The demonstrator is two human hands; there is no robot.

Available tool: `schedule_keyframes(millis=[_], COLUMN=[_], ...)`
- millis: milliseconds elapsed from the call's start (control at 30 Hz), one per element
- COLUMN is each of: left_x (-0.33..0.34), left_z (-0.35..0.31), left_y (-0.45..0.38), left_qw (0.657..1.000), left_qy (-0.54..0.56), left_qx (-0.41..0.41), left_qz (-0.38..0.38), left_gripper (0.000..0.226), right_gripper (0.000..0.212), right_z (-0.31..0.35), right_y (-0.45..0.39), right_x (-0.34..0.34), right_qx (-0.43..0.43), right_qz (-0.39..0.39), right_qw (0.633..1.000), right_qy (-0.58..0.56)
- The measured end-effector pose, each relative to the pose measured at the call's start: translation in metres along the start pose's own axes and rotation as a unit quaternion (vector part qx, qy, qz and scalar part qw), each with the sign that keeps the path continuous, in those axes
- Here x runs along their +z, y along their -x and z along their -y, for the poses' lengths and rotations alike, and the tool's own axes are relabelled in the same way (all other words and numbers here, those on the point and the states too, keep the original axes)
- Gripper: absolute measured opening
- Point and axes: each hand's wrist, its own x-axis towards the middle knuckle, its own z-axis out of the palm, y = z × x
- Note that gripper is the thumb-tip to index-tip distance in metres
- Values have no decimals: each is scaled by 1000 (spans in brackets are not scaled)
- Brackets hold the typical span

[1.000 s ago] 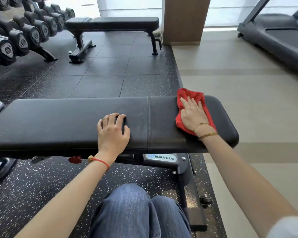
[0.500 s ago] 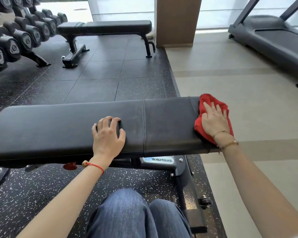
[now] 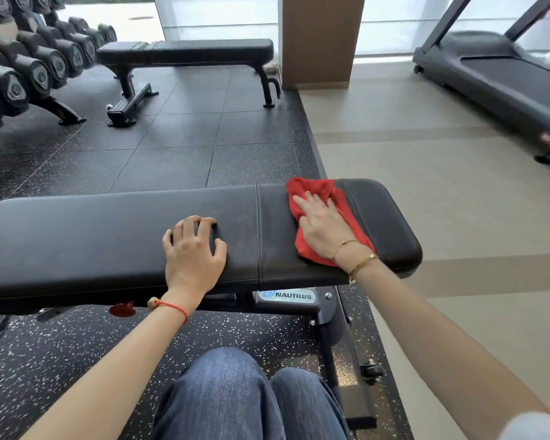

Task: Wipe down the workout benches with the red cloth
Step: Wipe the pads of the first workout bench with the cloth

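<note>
Cloth (image 3: 323,198), one red one, lies on the near counter (image 3: 108,236), on the right part just past the seam in the padding. The right hand (image 3: 323,227) lies flat on top of it with straight fingers pressing down, so much of the cloth is hidden under the palm. The left hand (image 3: 192,252) rests on the bare padding left of the seam. Its fingers are bent, with the tips on the surface, and it holds nothing.

Two counters can be seen: the near one under both hands, and a far counter (image 3: 188,49) across the dark floor tiles. The near one is cut off at the left edge, so its far left end cannot be seen. A label (image 3: 288,295) reading NAUTILUS sits on its frame below the padding.

Dumbbells (image 3: 38,65) fill a rack at the upper left. About nine show, but the row runs out of the picture, so the full count cannot be told. One treadmill (image 3: 505,77) stands at the upper right, cut off at the edge. One brown pillar (image 3: 319,39) stands behind the far counter. Two bracelets (image 3: 358,260) circle the right wrist, and one red string band (image 3: 172,308) circles the left. Blue jeans (image 3: 235,398) show at the bottom.
</note>
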Motion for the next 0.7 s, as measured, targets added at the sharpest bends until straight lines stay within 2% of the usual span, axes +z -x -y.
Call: schedule_keyframes(millis=[133, 233, 433, 567, 700], left_x=[-1, 0, -2, -3, -4], left_z=[-1, -1, -2, -2, -1], left_y=[2, 2, 1, 0, 0], left_qw=[1000, 1000, 999, 1000, 1000], left_qy=[-10, -21, -24, -23, -16], left_qx=[-1, -3, -7, -6, -8], left_qz=[15, 20, 25, 17, 8], left_gripper=[43, 39, 39, 43, 47], right_gripper=[55, 55, 55, 54, 55], right_z=[49, 49, 64, 78, 82], right_y=[23, 11, -52, -56, -28], right_x=[15, 14, 11, 13, 17], right_qx=[-98, -96, -19, -71, -125], right_qz=[-15, 2, 35, 49, 32], right_qw=[995, 994, 998, 995, 990], right_qy=[-24, -42, -51, -50, -53])
